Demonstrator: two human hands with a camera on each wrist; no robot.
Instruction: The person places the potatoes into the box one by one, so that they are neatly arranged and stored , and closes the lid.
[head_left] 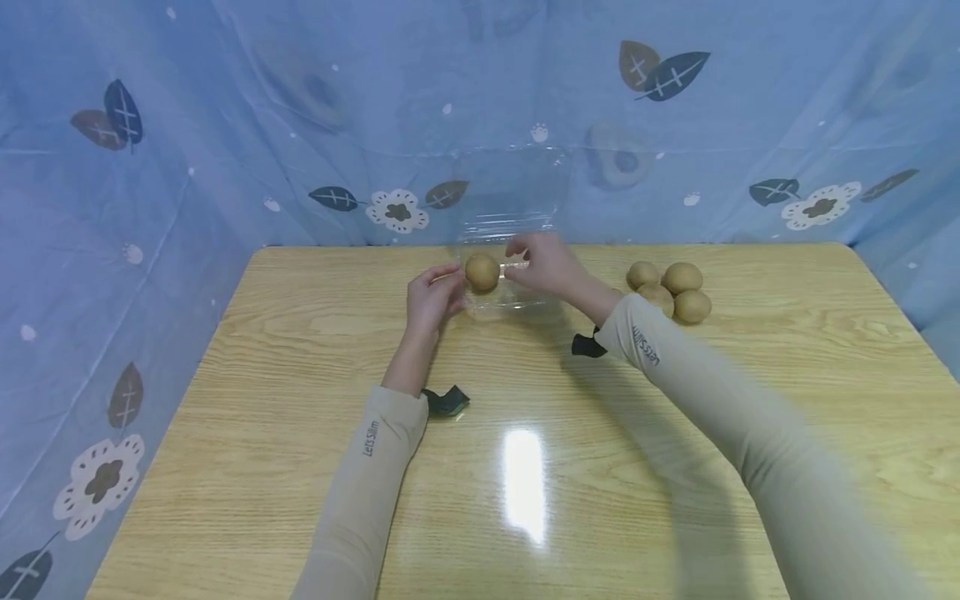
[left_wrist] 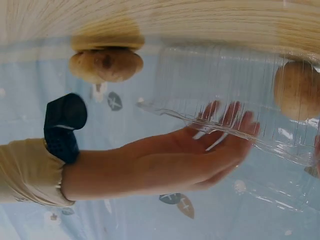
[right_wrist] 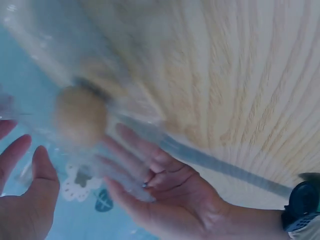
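A clear plastic clamshell box [head_left: 517, 302] stands at the far middle of the wooden table [head_left: 300, 375], its lid [head_left: 517, 193] raised. One brown kiwi [head_left: 482, 272] lies inside. My left hand [head_left: 438, 287] touches the box's left edge, fingers relaxed. My right hand [head_left: 536, 254] hovers over the box's right side, holding nothing. In the left wrist view a hand [left_wrist: 200, 160] with straight fingers lies against the clear wall [left_wrist: 225, 80], the kiwi [left_wrist: 297, 90] beyond it. The right wrist view is blurred: two spread hands flank the kiwi [right_wrist: 80, 115].
Several loose kiwis [head_left: 671, 290] lie in a cluster on the table to the right of the box. A blue patterned curtain [head_left: 225, 125] closes off the back and both sides. A bright glare spot [head_left: 523, 479] sits on the near tabletop.
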